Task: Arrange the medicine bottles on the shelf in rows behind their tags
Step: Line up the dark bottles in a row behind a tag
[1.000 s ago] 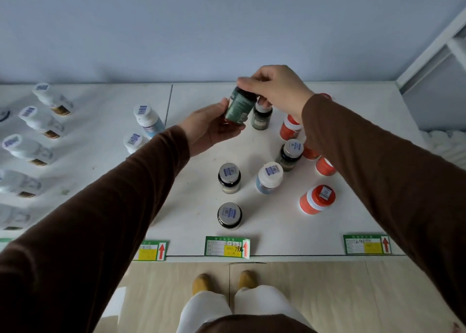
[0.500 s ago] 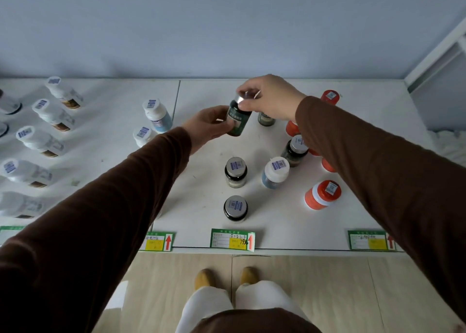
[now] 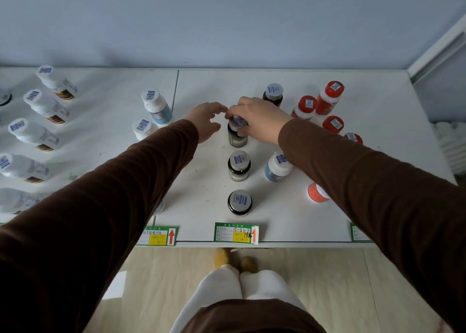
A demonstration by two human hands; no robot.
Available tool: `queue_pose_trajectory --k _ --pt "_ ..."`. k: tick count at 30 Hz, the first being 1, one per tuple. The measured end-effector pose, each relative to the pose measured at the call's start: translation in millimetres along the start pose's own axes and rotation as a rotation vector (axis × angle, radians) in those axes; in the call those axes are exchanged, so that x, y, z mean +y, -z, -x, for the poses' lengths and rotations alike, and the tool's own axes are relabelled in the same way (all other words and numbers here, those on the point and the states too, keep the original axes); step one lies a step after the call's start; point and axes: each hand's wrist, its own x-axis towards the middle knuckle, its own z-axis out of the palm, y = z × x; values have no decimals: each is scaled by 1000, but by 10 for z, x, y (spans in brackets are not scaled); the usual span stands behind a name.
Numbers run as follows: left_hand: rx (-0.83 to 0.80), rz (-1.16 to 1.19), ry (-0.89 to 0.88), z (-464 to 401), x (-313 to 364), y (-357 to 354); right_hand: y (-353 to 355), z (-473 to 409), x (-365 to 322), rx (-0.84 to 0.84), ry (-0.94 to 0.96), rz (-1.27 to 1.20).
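Head view: my right sleeve (image 3: 365, 181) covers part of the blue-bodied bottle (image 3: 277, 167) and most of two red-capped ones, the near one (image 3: 317, 193) and one at the wrist (image 3: 353, 138). At the right edge a third tag (image 3: 359, 232) is cut off by my arm, and my left sleeve (image 3: 100, 206) hides the shelf's near left part. The writing on the tags is too small to read, save a "79" on the middle tag (image 3: 236, 232).

Counted: four dark bottles with grey caps, three of them in a line behind the middle tag, front (image 3: 239, 203), second (image 3: 239, 166) and third (image 3: 237, 133), plus one farther back (image 3: 273, 94). Five red-capped bottles stand on the right, three of them clear: (image 3: 305, 107), (image 3: 330, 97), (image 3: 333, 124). Two white-capped bottles stand near the shelf seam, (image 3: 155, 106) and (image 3: 143, 128). On the left panel I see five white bottles in a column, the farthest at (image 3: 55, 82). A left tag (image 3: 160, 235) sits at the shelf (image 3: 201, 206) edge.

My right hand (image 3: 259, 119) curls over the third dark bottle's cap, fingertips pinching it; the bottle stands upright on the shelf. My left hand (image 3: 205, 121) is beside it, fingers loosely spread, holding nothing; I cannot tell whether it touches the bottle.
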Motion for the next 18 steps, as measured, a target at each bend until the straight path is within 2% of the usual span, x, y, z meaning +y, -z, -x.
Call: queue_pose_trajectory --k 4,7,10,12,15,18 --pt "29 42 -3 -145 89 132 136 93 42 -47 -56 -99" --pt "22 45 -35 -318 222 191 366 159 248 154 -143 -212" --pt "-77 46 -54 -517 372 123 571 182 557 298 -256 -200" --pt "-153 21 -56 -679 456 32 629 155 736 246 -270 -124" --pt "-246 22 -8 -917 550 -91 615 56 882 79 -219 -25" --pt "-281 -8 -26 -1064 623 -229 539 -55 923 -17 -158 33"
